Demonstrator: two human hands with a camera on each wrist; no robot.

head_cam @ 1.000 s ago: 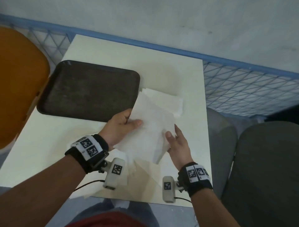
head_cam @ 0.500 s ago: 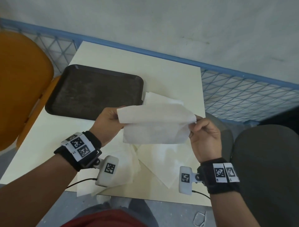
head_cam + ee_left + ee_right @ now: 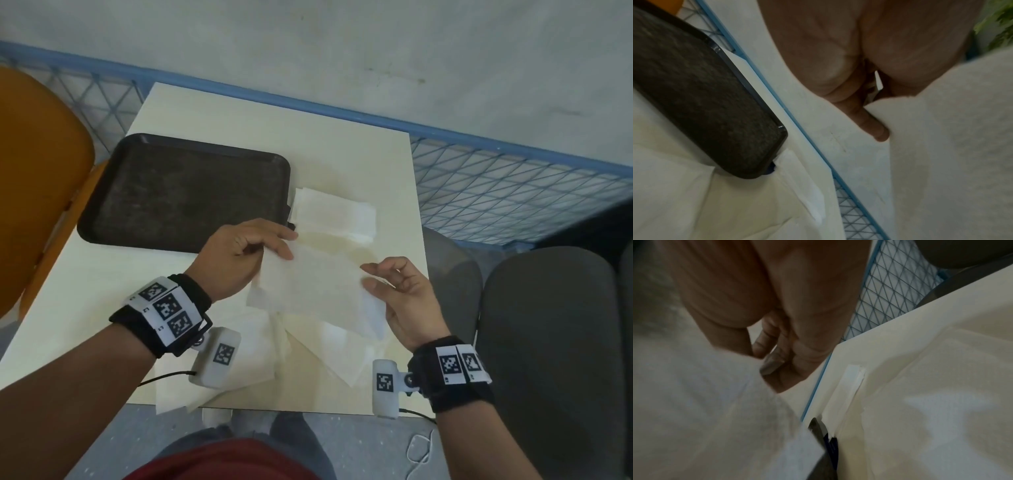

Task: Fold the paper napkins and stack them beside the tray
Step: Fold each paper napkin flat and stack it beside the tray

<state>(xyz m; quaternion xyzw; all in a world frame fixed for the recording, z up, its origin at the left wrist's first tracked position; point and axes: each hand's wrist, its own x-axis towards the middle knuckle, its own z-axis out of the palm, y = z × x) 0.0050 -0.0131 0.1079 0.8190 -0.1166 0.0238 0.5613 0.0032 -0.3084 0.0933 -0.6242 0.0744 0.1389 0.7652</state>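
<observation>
A white paper napkin [image 3: 315,287], folded over, is held above the table between both hands. My left hand [image 3: 250,253] pinches its upper left corner; in the left wrist view a finger [image 3: 873,128] lies against the napkin [image 3: 951,146]. My right hand [image 3: 397,291] pinches the right edge with thumb and fingers; the right wrist view shows the napkin [image 3: 705,410] under the fingertips [image 3: 774,366]. A stack of folded napkins [image 3: 334,214] lies just right of the dark tray [image 3: 178,195]. Several unfolded napkins [image 3: 342,353] lie under my hands at the table's near edge.
The cream table [image 3: 342,147] ends just right of my right hand. An orange chair [image 3: 37,178] stands at the left, grey chairs [image 3: 555,325] at the right. A blue wire-mesh fence [image 3: 513,198] runs behind the table. A loose napkin [image 3: 178,397] overhangs the near edge.
The napkin, held stretched out by its two upper corners half a second ago, has been brought lower and narrower. My hands have moved closer together, the right hand shifting left.
</observation>
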